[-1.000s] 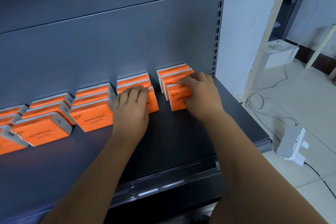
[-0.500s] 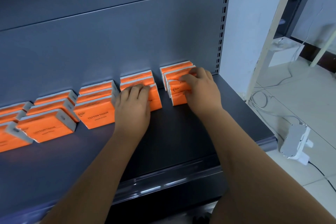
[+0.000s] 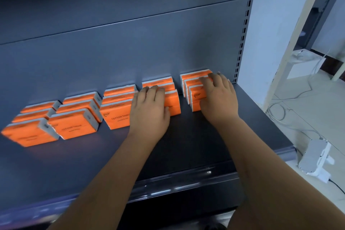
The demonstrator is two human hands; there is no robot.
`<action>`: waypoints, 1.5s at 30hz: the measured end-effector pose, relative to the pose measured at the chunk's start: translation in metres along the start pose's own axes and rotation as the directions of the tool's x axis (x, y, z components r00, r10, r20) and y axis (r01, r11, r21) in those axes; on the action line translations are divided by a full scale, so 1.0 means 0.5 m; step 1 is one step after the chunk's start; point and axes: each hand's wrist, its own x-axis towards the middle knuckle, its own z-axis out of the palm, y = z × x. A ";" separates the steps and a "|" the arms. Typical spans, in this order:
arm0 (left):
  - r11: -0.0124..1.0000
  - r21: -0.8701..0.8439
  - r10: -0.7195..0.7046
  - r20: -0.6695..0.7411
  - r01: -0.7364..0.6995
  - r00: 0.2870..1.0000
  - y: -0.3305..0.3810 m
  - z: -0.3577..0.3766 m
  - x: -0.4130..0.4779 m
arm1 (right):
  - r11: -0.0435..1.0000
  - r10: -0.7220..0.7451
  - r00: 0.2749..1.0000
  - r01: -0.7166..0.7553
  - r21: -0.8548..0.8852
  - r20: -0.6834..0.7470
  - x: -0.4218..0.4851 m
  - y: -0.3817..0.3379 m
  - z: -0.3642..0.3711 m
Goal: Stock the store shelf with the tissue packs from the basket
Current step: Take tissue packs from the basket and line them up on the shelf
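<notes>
Grey shelf (image 3: 186,145) carries five rows of orange tissue packs (image 3: 74,127) at its far side, so stocking looks well along; no basket shows. Left hand (image 3: 149,112) lies flat on the fourth row, right hand (image 3: 218,102) spreads over the rightmost row, neither gripping.

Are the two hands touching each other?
Apart. The head view shows a strip of dark shelf and orange tissue packs between the left hand and the right hand.
</notes>
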 end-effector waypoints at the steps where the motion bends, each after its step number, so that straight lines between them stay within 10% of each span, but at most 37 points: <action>1: 1.000 -0.001 -0.007 -0.015 0.007 1.000 -0.006 -0.014 -0.008 | 1.000 -0.013 1.000 0.013 0.007 -0.002 -0.002 -0.010 -0.006; 11: 0.965 0.138 -0.217 -0.068 0.225 0.974 -0.184 -0.196 -0.236 | 0.904 -0.327 0.945 0.319 0.286 -0.019 -0.103 -0.311 -0.025; 19: 0.778 0.327 -0.540 -0.088 0.537 0.837 -0.360 -0.307 -0.652 | 0.592 -0.725 0.687 0.587 0.553 0.046 -0.377 -0.701 -0.024; 29: 0.402 0.435 -0.899 0.019 0.806 0.438 -0.441 -0.313 -1.055 | 0.356 -0.926 0.175 0.695 0.625 0.334 -0.673 -0.987 0.101; 38: 0.132 0.303 -0.991 0.072 0.944 0.115 -0.524 -0.259 -1.149 | 0.665 -0.638 0.019 0.518 0.538 0.770 -0.707 -1.062 0.213; 45: -0.293 -0.154 -0.955 0.103 0.944 -0.280 -0.592 -0.233 -1.214 | 0.542 -0.700 0.023 0.668 0.510 0.713 -0.705 -1.089 0.286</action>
